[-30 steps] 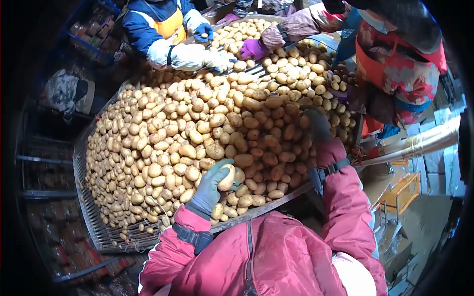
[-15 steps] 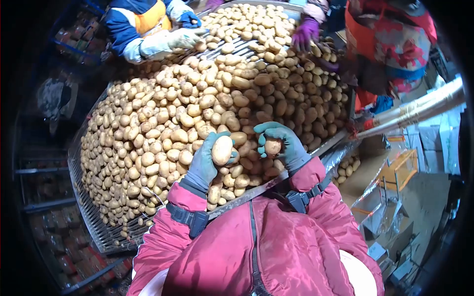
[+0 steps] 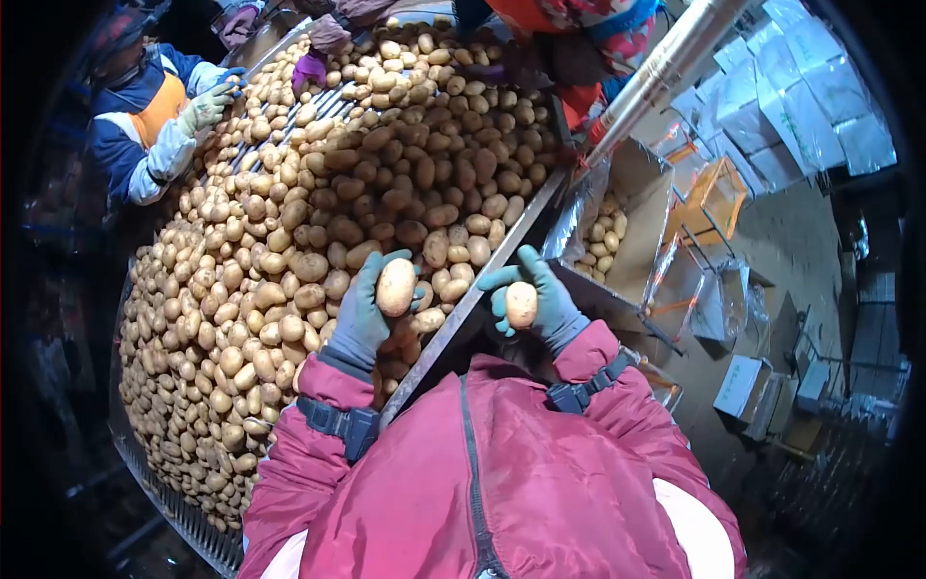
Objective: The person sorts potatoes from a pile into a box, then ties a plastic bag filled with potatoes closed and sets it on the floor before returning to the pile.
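In a grey-green glove, my left hand (image 3: 364,307) is closed around a pale oval potato (image 3: 395,288) above the near edge of the heap. My right hand (image 3: 548,294), gloved the same way, grips a smaller potato (image 3: 521,305) just outside the table's metal rim (image 3: 463,307). The heap of potatoes (image 3: 280,261) covers the slatted sorting table to the left of and beyond my hands. Right of the rim stands a cardboard box (image 3: 644,227) with a plastic liner and several potatoes (image 3: 603,239) inside.
Across the table, a co-worker's gloved hand (image 3: 205,108) is at the heap's edge; a purple glove (image 3: 311,69) reaches in at the far end. A pale pole (image 3: 666,82) slants over the right side. Wrapped white boxes (image 3: 801,87) and an orange stand (image 3: 709,198) are at the right.
My view has turned to the right, bringing the lined box and stacked boxes further in. My right hand has moved with its potato from over the heap to outside the rim.
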Action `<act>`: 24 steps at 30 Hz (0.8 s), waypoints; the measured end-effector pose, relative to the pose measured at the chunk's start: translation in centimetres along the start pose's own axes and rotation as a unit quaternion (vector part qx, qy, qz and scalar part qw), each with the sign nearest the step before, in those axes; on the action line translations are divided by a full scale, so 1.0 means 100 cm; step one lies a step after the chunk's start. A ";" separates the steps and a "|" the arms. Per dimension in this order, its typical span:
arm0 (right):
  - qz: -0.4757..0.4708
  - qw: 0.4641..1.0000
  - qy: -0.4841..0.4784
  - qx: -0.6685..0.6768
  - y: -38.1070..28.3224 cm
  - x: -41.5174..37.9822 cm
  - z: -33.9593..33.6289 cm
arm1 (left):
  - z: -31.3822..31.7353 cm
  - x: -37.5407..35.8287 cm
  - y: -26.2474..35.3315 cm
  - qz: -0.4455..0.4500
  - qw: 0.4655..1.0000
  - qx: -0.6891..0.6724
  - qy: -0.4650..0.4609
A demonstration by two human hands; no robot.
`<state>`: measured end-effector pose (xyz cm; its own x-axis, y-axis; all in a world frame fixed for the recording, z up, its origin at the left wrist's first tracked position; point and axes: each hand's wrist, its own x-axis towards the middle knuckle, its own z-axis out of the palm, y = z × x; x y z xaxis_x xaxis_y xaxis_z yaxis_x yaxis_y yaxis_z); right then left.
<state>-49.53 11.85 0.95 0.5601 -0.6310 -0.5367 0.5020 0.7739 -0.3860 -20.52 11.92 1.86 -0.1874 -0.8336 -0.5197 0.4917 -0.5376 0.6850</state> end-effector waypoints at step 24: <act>-0.183 0.913 0.355 -0.079 -0.036 -0.085 -0.127 | -0.007 -0.021 -0.019 -0.059 0.993 -0.100 0.008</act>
<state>-64.46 15.15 -2.62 -0.2234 -0.6981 -0.6802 0.4370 0.5520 -0.7101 -20.46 14.75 1.29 -0.2407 -0.7638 -0.5989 0.6265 -0.5936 0.5052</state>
